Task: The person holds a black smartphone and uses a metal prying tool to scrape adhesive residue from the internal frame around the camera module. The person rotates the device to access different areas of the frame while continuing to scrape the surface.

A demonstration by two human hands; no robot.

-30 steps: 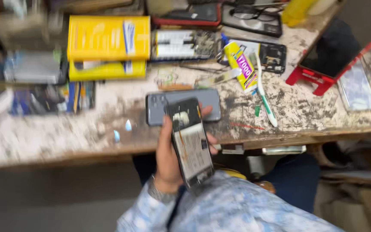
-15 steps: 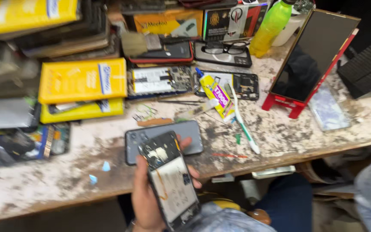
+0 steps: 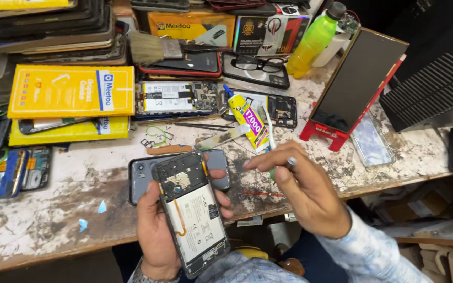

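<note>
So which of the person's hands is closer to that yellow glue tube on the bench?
Right. The right hand has its fingertips just below the yellow glue tube, while the left hand sits lower and further left, gripping the opened phone.

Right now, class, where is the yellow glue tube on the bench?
In the head view, the yellow glue tube lies mid-bench, just beyond the right hand, between the opened phone and a green-handled toothbrush.

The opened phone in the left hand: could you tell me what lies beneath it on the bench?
Under the opened phone, held by the left hand, lies a dark grey phone back cover on the workbench. Its middle is hidden.
</note>
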